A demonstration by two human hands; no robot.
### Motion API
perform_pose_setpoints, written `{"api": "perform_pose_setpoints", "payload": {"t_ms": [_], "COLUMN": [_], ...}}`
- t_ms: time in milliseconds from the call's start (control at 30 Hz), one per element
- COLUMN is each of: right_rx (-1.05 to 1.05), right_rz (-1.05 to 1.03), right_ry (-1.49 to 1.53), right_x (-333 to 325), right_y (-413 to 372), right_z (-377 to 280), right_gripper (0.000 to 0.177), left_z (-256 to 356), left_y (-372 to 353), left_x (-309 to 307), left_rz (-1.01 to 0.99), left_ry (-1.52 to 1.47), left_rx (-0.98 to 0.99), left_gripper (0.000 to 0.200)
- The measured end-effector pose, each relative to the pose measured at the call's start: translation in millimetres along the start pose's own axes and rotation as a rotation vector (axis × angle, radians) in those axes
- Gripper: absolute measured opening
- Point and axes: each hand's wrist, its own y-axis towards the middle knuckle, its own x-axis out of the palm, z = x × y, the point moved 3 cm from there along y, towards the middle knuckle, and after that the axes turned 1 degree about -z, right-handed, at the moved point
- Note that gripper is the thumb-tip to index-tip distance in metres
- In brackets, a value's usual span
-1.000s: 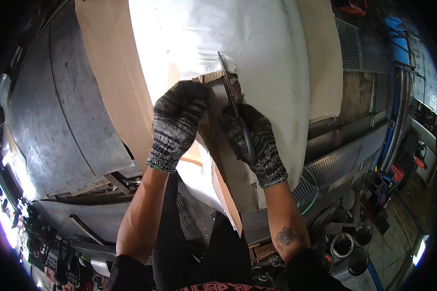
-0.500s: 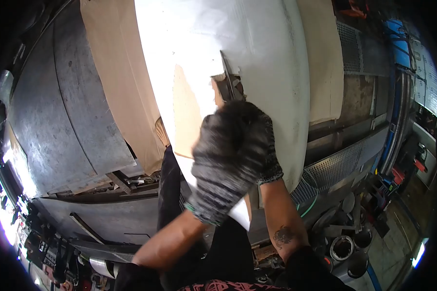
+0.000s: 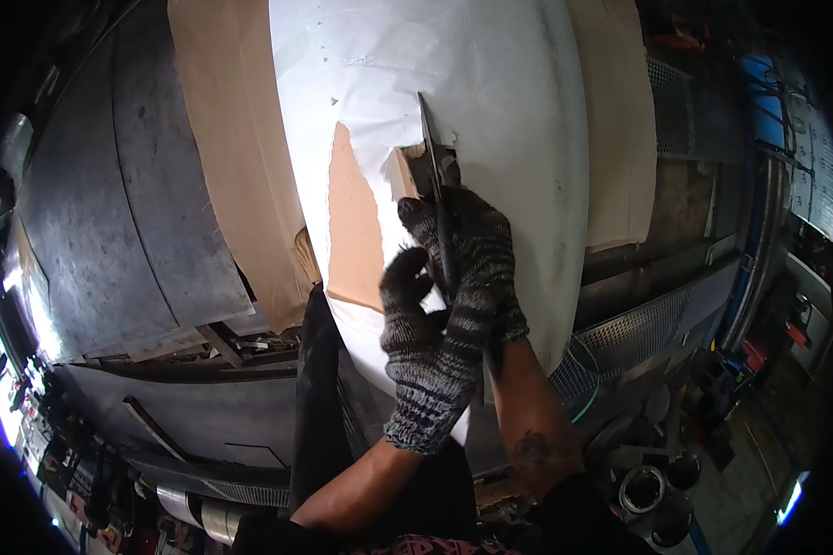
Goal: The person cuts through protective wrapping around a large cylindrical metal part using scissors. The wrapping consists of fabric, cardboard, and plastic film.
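Both my hands wear grey and black striped knit gloves. A long, thin, dark bladed tool (image 3: 429, 134) points away from me, its tip lying over a white wrapped surface (image 3: 518, 139). My right hand (image 3: 489, 250) closes around its lower part, thumb to the left. Just below, my left hand (image 3: 435, 338) is curled at the tool's near end, with a small gap between thumb and fingers. Beside the blade is a torn opening (image 3: 420, 166) with a dark inside and a brown flap. To its left, brown board (image 3: 354, 222) shows where the white layer is torn away.
Brown paper sheets (image 3: 236, 139) lie on either side of the white piece. Dark metal sheets (image 3: 157, 185) cover the left, and perforated metal (image 3: 625, 324) is at right. Metal rings and pipe pieces (image 3: 643, 490) sit on the floor at lower right.
My left hand has come down and turned, its fingers loosening from over the right hand, so more of the tool shows. The flap at the opening stands out more.
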Motion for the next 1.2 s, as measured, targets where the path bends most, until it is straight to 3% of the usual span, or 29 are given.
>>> {"api": "perform_pose_setpoints", "payload": {"t_ms": [33,100,167,200,300,333,367,400,467,500,533,567,633,833,900,933,967,1000,1100,1167,1200], "right_rx": [0.062,-0.033,-0.053,-0.085,-0.1,-0.347,-0.453,-0.564,-0.677,-0.715,-0.836,-0.827,-0.539,-0.564,-0.47,-0.419,-0.368,-0.174,-0.099,0.367,0.594], "right_rz": [-0.01,0.137,0.101,-0.008,-0.097,-0.024,-0.052,-0.07,-0.11,-0.128,-0.101,-0.16,-0.36,-0.339,-0.348,-0.356,-0.362,-0.461,-0.535,-0.461,-0.388], "right_ry": [0.023,-0.048,0.094,0.01,-0.038,-0.183,-0.299,-0.409,-0.444,-0.407,-0.447,-0.586,-0.651,-0.831,-0.806,-0.792,-0.778,-0.645,-0.591,-0.199,-0.06], "right_x": [2,21,21,6,-13,-14,-21,-29,-45,-54,-60,-64,-67,-61,-58,-57,-56,-56,-56,-55,-58], "right_y": [-2,3,7,5,5,4,2,1,5,10,13,17,23,13,12,12,12,15,19,17,15], "right_z": [1,40,43,7,-16,-20,-21,-30,-43,-46,-49,-47,-44,-61,-59,-59,-58,-55,-45,-57,-75], "right_gripper": [0.04,0.039,0.039,0.038,0.035,0.035,0.023,0.022,0.036,0.039,0.039,0.04,0.032,0.048,0.05,0.051,0.052,0.053,0.052,0.038,0.039], "left_z": [-1,-2,-7,-8,-5,0,7,10,26,26,28,31,32,28,28,32,34,36,39,33,42], "left_y": [-1,-2,-4,-6,9,22,41,67,113,130,141,149,163,188,194,192,190,192,211,221,222], "left_x": [1,0,-3,-5,-11,-18,-27,-30,-24,-18,-8,1,11,21,16,16,13,13,12,5,4], "left_rz": [0.003,-0.017,-0.049,-0.054,-0.004,0.033,0.079,0.069,0.063,-0.001,-0.071,-0.137,-0.095,-0.063,0.046,0.058,0.04,-0.062,-0.375,-0.468,-0.512], "left_ry": [0.028,-0.069,-0.218,-0.29,-0.351,-0.236,0.111,0.111,0.553,0.617,0.763,0.908,0.988,1.184,1.199,1.212,1.225,1.229,1.215,1.228,1.261], "left_rx": [0.054,0.046,0.001,-0.012,0.082,0.156,0.28,0.271,0.553,0.513,0.442,0.375,0.392,0.376,0.26,0.307,0.307,0.372,0.475,0.64,0.527], "left_gripper": [0.053,0.051,0.05,0.05,0.048,0.048,0.04,0.04,0.045,0.056,0.052,0.047,0.044,0.045,0.041,0.033,0.033,0.03,0.035,0.035,0.034]}}
